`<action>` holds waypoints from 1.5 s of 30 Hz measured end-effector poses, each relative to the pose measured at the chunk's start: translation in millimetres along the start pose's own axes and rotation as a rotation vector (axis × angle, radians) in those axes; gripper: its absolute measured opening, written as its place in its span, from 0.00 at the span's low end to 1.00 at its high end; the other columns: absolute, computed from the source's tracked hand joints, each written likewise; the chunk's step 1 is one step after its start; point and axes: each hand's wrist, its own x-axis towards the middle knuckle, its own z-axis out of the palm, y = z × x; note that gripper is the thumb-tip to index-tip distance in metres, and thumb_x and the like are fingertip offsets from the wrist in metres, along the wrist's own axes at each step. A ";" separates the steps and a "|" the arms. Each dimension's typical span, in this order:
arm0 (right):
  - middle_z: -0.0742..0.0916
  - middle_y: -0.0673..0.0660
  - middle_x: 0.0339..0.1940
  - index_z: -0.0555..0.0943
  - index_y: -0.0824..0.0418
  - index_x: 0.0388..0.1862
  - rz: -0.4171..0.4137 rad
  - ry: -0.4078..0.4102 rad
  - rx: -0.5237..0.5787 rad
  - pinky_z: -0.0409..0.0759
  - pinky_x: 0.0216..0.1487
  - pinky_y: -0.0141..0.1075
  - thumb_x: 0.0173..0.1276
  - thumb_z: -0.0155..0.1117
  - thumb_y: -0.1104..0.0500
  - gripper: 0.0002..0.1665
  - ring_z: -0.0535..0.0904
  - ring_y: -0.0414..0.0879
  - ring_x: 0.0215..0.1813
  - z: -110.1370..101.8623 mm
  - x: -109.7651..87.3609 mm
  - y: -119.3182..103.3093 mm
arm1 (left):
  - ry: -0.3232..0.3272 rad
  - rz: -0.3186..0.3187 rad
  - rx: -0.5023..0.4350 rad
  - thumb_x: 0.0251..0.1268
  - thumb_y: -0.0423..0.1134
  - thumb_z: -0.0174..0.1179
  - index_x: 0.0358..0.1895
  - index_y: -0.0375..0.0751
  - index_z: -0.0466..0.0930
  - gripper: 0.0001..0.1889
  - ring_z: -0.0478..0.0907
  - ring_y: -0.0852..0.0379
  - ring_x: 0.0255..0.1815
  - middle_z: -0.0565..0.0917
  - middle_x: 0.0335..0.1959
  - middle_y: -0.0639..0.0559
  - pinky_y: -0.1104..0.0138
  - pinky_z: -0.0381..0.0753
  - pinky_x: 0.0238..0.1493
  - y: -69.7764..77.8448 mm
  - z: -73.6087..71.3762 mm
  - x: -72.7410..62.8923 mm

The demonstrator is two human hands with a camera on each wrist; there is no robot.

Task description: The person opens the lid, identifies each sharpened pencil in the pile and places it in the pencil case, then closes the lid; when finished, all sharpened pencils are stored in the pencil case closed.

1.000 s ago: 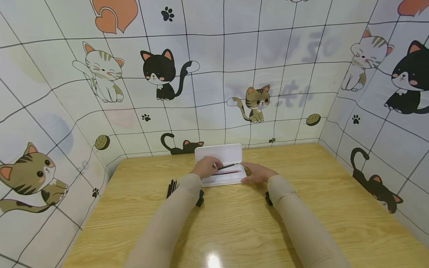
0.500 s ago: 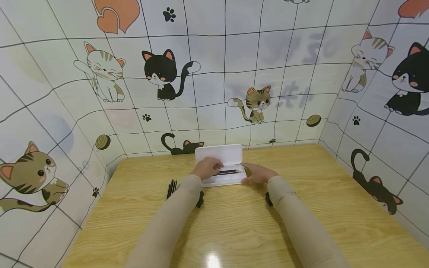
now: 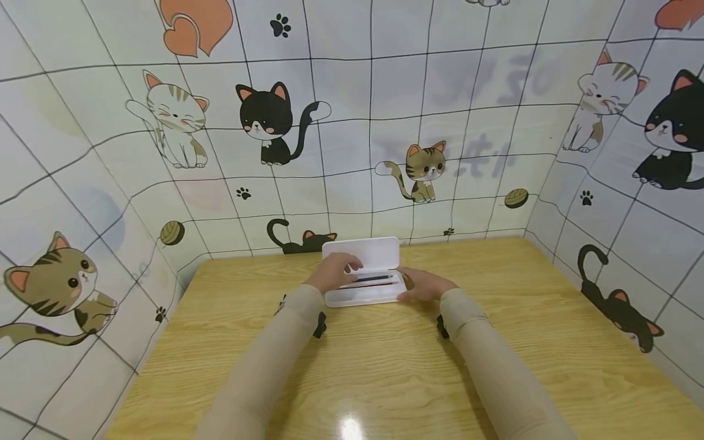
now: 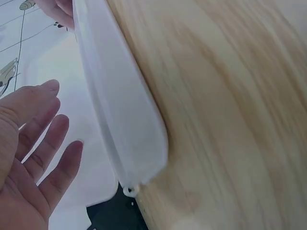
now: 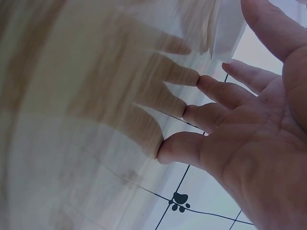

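A white pencil case (image 3: 363, 297) lies with its lid (image 3: 365, 250) raised at the back. Inside, a dark pencil (image 3: 375, 278) and a red pencil (image 3: 376, 284) lie side by side. My left hand (image 3: 332, 271) hovers over the case's left part; in the left wrist view its fingers (image 4: 53, 143) are spread and hold nothing. At the right end of the case my right hand (image 3: 425, 285) holds it between thumb and index finger. In the right wrist view the other fingertips (image 5: 173, 148) of that hand touch the table beside the case corner (image 5: 226, 28).
The wooden table (image 3: 379, 366) ends at a cat-patterned wall covering (image 3: 352, 122) behind and at both sides. Left of the case, dark slim sticks (image 3: 283, 302) are mostly hidden by my left sleeve (image 3: 258, 373).
My left hand lowered the dark pencil into the case beside the red one, let go of it and drew back left. The right hand stayed at the case's right end.
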 end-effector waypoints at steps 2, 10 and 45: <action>0.65 0.66 0.79 0.59 0.61 0.81 0.006 -0.001 -0.005 0.54 0.76 0.60 0.71 0.70 0.51 0.47 0.56 0.65 0.79 0.2 -0.2 0.1 | 0.005 -0.008 -0.014 0.65 0.35 0.70 0.53 0.45 0.86 0.14 0.80 0.58 0.46 0.86 0.46 0.55 0.65 0.80 0.47 -5.8 -2.1 -3.5; 0.64 0.67 0.79 0.57 0.62 0.81 0.013 -0.014 -0.013 0.54 0.77 0.60 0.72 0.69 0.51 0.47 0.55 0.65 0.80 2.7 -1.5 0.3 | 0.033 -0.033 -0.044 0.65 0.33 0.70 0.55 0.42 0.85 0.15 0.80 0.58 0.43 0.86 0.45 0.52 0.63 0.81 0.46 -30.0 -14.4 -25.7; 0.64 0.69 0.79 0.57 0.63 0.81 -0.018 -0.010 0.006 0.53 0.76 0.62 0.72 0.69 0.52 0.47 0.55 0.67 0.79 1.4 -0.6 -1.2 | -0.064 -0.390 -0.465 0.78 0.36 0.55 0.69 0.29 0.69 0.23 0.83 0.44 0.47 0.81 0.54 0.35 0.55 0.87 0.38 -73.0 -62.6 -123.6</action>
